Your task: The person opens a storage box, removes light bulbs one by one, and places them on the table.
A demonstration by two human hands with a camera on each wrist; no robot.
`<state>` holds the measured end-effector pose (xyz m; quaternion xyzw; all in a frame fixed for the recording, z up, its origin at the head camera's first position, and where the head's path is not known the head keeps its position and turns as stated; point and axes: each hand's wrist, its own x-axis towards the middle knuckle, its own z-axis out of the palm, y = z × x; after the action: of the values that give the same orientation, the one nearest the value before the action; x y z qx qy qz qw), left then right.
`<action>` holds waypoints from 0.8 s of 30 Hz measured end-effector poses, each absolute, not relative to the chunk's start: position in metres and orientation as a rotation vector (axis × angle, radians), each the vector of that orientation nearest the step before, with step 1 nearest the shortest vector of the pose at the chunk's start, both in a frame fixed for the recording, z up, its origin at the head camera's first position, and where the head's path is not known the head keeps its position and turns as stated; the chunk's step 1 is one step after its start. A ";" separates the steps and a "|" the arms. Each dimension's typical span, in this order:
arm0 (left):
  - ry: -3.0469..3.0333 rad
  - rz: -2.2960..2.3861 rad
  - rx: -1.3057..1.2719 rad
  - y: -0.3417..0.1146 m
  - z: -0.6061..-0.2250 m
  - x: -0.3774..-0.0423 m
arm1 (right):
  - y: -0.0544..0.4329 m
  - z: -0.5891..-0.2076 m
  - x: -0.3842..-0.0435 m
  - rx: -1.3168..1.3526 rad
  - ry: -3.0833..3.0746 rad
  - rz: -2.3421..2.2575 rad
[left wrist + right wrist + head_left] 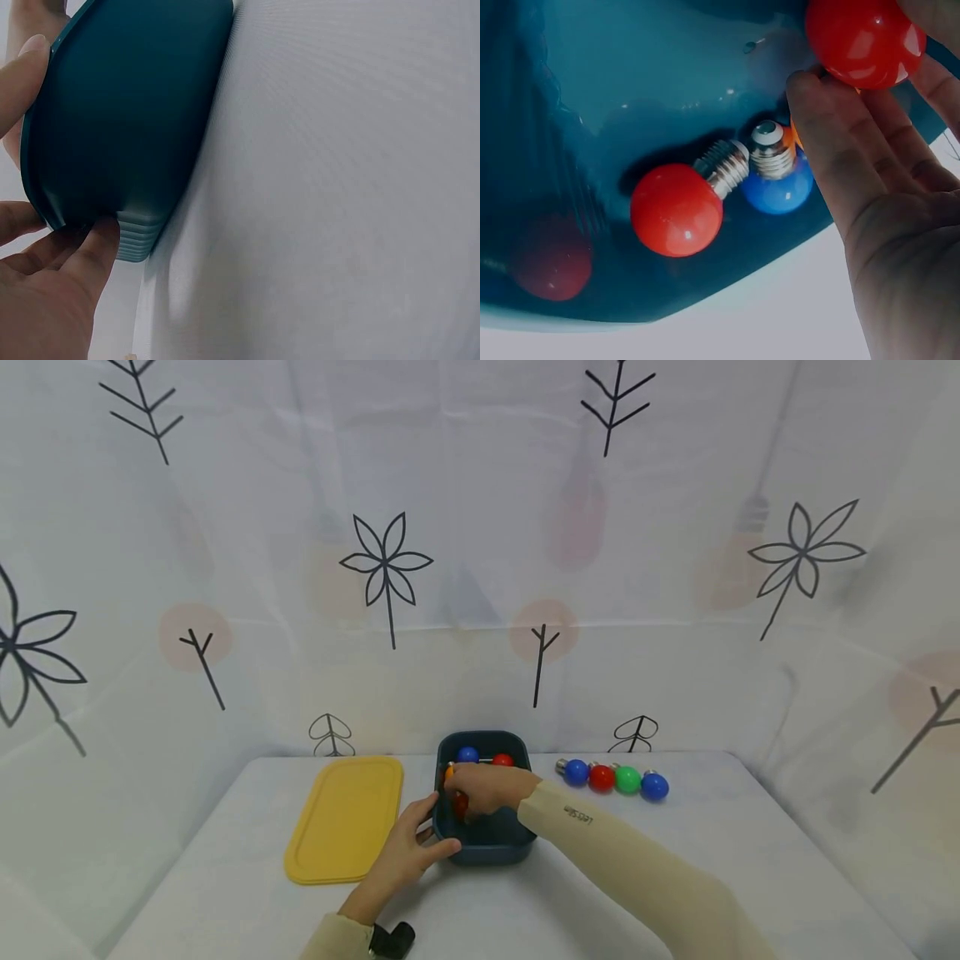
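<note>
A dark teal plastic box [491, 855] stands on the white-covered table. My left hand [408, 852] grips its near left corner; in the left wrist view the thumb lies at the rim and the fingers [97, 255] tuck under the edge by a ribbed part. My right hand [487, 787] reaches down into the box and holds a red light bulb [866, 41] between thumb and fingers. Inside the box lie another red bulb [676, 210] and a blue bulb [778, 189], their metal screw bases close together. An orange bulb [449, 772] is partly hidden by the right hand.
Right of the box, a row of loose bulbs lies on the table: a blue bulb [576, 772], a red bulb [602, 778], a green bulb [627, 780] and another blue bulb [655, 787]. A yellow rectangular lid or tray [347, 818] lies to the left. A patterned white cloth hangs behind.
</note>
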<state>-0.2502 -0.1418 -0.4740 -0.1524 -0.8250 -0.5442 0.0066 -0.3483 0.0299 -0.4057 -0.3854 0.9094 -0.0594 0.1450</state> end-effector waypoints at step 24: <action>-2.553 -1.747 -0.474 -0.142 -0.476 -0.250 | 0.036 -0.397 -0.345 -1.150 2.617 -0.210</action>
<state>-0.2502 -0.1423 -0.4760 -0.1515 -0.8157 -0.5582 0.0058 -0.3450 0.0355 -0.3965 -0.3975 0.9044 -0.0726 0.1372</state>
